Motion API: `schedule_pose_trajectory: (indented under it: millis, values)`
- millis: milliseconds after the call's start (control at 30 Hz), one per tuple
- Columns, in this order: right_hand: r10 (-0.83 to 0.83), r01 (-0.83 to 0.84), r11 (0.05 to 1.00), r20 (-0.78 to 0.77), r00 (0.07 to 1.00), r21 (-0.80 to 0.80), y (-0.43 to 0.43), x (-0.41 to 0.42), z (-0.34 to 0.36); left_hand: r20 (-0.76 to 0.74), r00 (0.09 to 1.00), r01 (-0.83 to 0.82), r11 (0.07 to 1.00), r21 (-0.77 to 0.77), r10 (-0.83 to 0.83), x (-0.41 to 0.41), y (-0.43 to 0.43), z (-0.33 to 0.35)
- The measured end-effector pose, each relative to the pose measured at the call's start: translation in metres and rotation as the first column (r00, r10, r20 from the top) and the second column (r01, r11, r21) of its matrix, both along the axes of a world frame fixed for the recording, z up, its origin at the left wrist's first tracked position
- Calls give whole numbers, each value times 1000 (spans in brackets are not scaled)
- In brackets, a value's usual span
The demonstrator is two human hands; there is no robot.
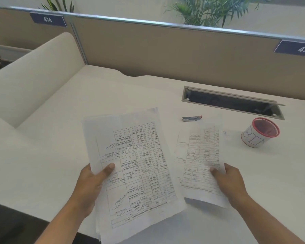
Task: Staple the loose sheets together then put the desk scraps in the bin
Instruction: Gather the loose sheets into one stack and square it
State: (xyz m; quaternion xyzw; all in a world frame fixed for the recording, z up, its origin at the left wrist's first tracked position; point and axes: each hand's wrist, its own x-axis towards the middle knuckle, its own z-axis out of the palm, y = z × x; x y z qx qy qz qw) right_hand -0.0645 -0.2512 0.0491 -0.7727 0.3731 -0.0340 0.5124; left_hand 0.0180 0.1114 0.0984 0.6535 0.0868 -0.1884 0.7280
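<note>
Nearest the camera, the left hand [91,184] grips a stack of printed sheets [136,166], thumb pressed on top near the left edge and fingers hidden underneath. These sheets carry ruled tables with handwriting, and their lower end overhangs the front edge of the white bench [60,120]. Several page edges fan out slightly at the top and bottom of the stack.

To the right, the right hand [231,182] holds a separate sheet [199,161], thumb on its face near the lower right side, the rest of the fingers behind the paper. That sheet is blurred, printed with a similar table, and its lower edge curls up off the bench. A narrow gap separates the two lots of paper.

Beyond the top of the right-hand sheet lies a grey stapler [192,118] with a red end, flat on the bench, just beside the paper's upper edge. Further right stands a small round bin [259,132] with a red mesh rim and a white paper wrap hand-lettered "BIN", tilted in the wide view. A tiny scrap [225,132] sits on the bench between the sheet and the bin.

Behind the stapler, an open cable tray [232,103] is recessed in the bench. A tan partition [165,50] bearing number plates 474 and 475 runs along the back.
</note>
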Motion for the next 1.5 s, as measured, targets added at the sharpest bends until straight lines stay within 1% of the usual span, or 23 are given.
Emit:
schedule_pose_trajectory:
  millis: [133, 267, 400, 567, 667, 767, 900, 1000, 1133, 1167, 1267, 1333, 1367, 1500]
  values:
    - [24, -44, 986, 123, 992, 161, 8, -1, 22, -26, 998, 48, 996, -73, -50, 4, -22, 15]
    - [113, -178, 938, 222, 968, 298, 21, -1, 44, -8, 995, 97, 990, -107, -98, 9, -44, 28]
    - [172, -279, 883, 292, 941, 378, 33, -1, 63, 9, 994, 109, 989, -102, -109, 14, -58, 33]
    - [232, -353, 827, 306, 923, 437, 38, -3, 78, 8, 996, 89, 989, -120, -89, 15, -71, 35]
    - [299, -397, 826, 284, 911, 401, 38, -5, 81, -7, 992, 121, 979, -167, -124, 14, -74, 35]
    - [280, -359, 864, 255, 925, 353, 40, -5, 83, 22, 992, 123, 978, -170, -121, 10, -80, 34]
    - [308, -409, 859, 328, 893, 307, 41, 0, 83, 91, 994, 74, 984, -160, -60, 7, -91, 30]
    - [286, -381, 886, 335, 898, 264, 40, 5, 83, 129, 990, 81, 982, -170, -59, 9, -99, 31]
    - [195, -311, 928, 442, 876, 207, 40, 13, 95, 228, 970, 114, 983, -145, -78, 16, -112, 45]
    - [183, -289, 942, 466, 866, 168, 38, 16, 98, 259, 963, 119, 983, -142, -79, 18, -116, 49]
    - [186, -243, 969, 541, 821, 36, 37, 23, 111, 361, 927, 132, 989, -59, -103, 23, -124, 58]
    - [179, -241, 970, 601, 779, 23, 36, 24, 117, 400, 908, 145, 989, -14, -127, 25, -129, 61]
    - [183, -240, 971, 617, 766, 10, 36, 24, 121, 417, 899, 152, 988, -7, -135, 25, -131, 63]
    - [160, -168, 985, 631, 759, -47, 31, 24, 128, 475, 865, 165, 986, 36, -162, 24, -137, 72]
